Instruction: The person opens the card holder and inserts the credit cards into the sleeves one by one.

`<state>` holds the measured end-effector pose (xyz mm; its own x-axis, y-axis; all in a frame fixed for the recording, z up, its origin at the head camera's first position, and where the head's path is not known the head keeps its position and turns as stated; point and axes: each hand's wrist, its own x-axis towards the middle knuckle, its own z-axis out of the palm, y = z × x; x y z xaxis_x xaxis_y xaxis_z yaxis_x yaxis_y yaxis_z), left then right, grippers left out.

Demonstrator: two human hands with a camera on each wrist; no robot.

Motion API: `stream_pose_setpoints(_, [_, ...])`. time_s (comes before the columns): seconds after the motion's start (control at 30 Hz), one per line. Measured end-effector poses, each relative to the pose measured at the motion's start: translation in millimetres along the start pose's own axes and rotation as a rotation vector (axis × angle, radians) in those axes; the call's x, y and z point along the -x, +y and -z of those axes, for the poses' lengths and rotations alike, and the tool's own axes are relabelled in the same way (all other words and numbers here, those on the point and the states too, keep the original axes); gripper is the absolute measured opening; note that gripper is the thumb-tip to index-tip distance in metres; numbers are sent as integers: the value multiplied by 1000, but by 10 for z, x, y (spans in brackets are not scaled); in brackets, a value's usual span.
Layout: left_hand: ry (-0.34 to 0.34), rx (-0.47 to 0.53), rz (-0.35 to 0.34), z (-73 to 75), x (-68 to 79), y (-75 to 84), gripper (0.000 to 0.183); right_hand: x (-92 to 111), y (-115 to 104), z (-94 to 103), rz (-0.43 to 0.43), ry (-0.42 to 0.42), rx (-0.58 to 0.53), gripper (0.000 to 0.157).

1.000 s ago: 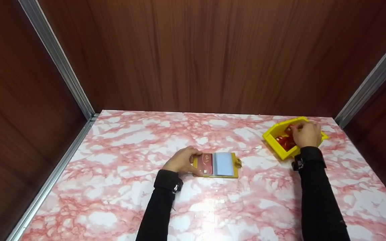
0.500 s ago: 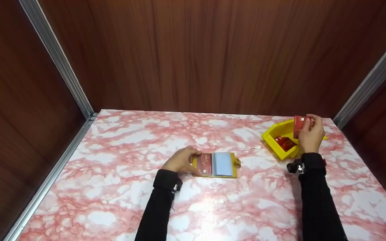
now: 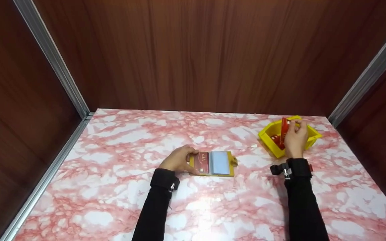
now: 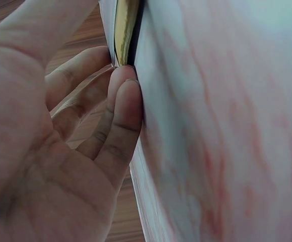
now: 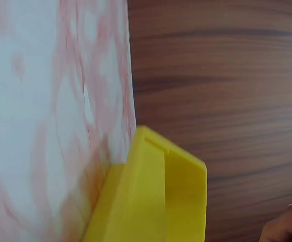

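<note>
A mustard-yellow card holder (image 3: 231, 164) lies opened flat on the table, with clear sleeves (image 3: 220, 163). Its left sleeve carries a red card lettered VIP (image 3: 202, 162). My left hand (image 3: 177, 159) grips the holder's left edge between thumb and fingers; in the left wrist view, fingertips (image 4: 128, 103) touch that edge near the tabletop. My right hand (image 3: 296, 139) pinches another red card (image 3: 284, 130), held on edge above a yellow bin (image 3: 269, 144). More red cards (image 3: 276, 140) lie in the bin, partly hidden. In the right wrist view only a bit of that hand (image 5: 289, 224) shows.
The table (image 3: 119, 201) has a red-and-white marbled top. Brown wood-grain panels (image 3: 186, 57) stand behind it and at both sides, with metal rails (image 3: 54, 57) at the corners. The bin's wall (image 5: 141, 191) rises near the table's far edge.
My right hand has lifted a red card out of the bin and then moved left with it, turning it on edge. My left hand stays on the card holder. The head view has shifted slightly.
</note>
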<state>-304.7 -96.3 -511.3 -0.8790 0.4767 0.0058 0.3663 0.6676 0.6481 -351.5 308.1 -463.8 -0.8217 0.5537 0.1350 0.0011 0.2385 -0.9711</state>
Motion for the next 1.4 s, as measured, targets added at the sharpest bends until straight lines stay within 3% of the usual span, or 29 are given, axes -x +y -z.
stream_pose_setpoints(0.23, [-13,18,16,-10,-3,6,75,60,8,-56,-106,-15,-85,15])
stream_pose_setpoints(0.4, [-10,5,19,-5,8,-6,75,95,9,-103,-139,-40,-71,19])
stream_pose_setpoints(0.77, [-7,3,9,20,14,-5,72,202,-4,-252,-62,-89,84,39])
stream_pose_setpoints(1.07, [-15,28,38,1,19,14,75,252,-16,-335,-21,-90,93,39])
stream_pose_setpoints(1.4, [-24,15,19,13,5,0,74,361,11,-488,-23,-151,52,35])
